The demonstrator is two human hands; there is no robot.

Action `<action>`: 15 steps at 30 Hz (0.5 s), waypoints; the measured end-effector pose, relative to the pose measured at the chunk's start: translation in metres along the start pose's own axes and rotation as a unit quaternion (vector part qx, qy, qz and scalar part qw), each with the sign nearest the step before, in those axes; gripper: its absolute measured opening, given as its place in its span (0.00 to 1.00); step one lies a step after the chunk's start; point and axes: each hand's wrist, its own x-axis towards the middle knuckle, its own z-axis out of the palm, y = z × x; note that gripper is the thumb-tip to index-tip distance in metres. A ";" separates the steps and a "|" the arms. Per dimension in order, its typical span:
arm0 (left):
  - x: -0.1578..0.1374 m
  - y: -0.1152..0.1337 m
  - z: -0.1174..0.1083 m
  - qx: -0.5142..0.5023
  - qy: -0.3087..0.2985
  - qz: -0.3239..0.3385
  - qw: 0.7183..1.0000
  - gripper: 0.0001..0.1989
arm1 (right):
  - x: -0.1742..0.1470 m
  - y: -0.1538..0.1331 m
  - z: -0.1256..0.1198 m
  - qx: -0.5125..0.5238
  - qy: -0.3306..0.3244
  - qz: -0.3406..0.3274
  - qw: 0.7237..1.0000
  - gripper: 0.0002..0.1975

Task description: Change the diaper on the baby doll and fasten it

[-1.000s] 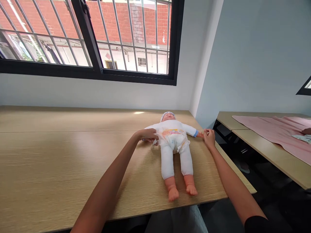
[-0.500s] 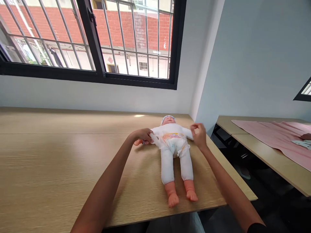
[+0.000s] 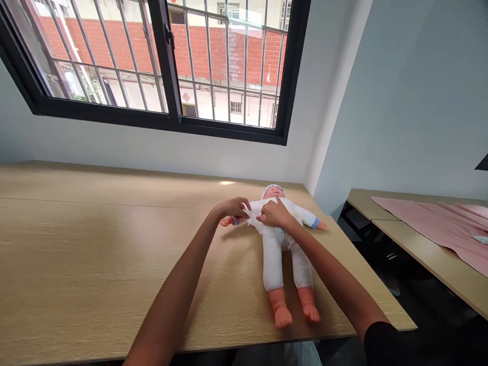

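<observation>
A baby doll (image 3: 272, 267) in a white suit and cap lies on its back on the wooden table (image 3: 125, 259), feet towards me. Around its hips is a diaper (image 3: 281, 237), mostly covered by my right forearm and hand. At the doll's waist on the left, my left hand (image 3: 234, 207) pinches the white side edge of the diaper. My right hand (image 3: 274, 212) reaches across the doll's belly to that same side, its fingers bent against the diaper's edge. What lies between the right fingertips is too small to make out.
A barred window (image 3: 229, 66) is set in the wall behind the table. On the right, across a gap, stands a second table (image 3: 427, 249) with a pink cloth (image 3: 430, 218) spread over it. The near table's right edge runs close to the doll.
My right hand has moved left from beside the doll's arm across its belly to the diaper's left side. My left hand stays there. The view has shifted slightly.
</observation>
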 end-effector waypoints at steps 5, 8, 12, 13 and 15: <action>0.006 0.003 0.016 -0.124 0.037 0.061 0.990 0.16 | -0.008 0.012 -0.010 0.090 0.038 0.007 0.995 0.16; 0.009 0.010 0.028 -0.172 0.042 0.083 0.981 0.16 | -0.023 0.028 -0.019 0.190 0.059 0.027 0.980 0.19; 0.012 0.020 0.042 -0.185 0.056 0.084 0.978 0.15 | -0.053 0.052 -0.020 0.315 0.056 0.042 0.946 0.23; 0.012 0.022 0.046 -0.182 0.070 0.090 0.977 0.14 | -0.059 0.055 -0.017 0.345 0.058 0.037 0.936 0.23; 0.011 0.027 0.054 -0.170 0.098 0.103 0.975 0.12 | -0.067 0.058 -0.007 0.378 0.068 0.036 0.923 0.23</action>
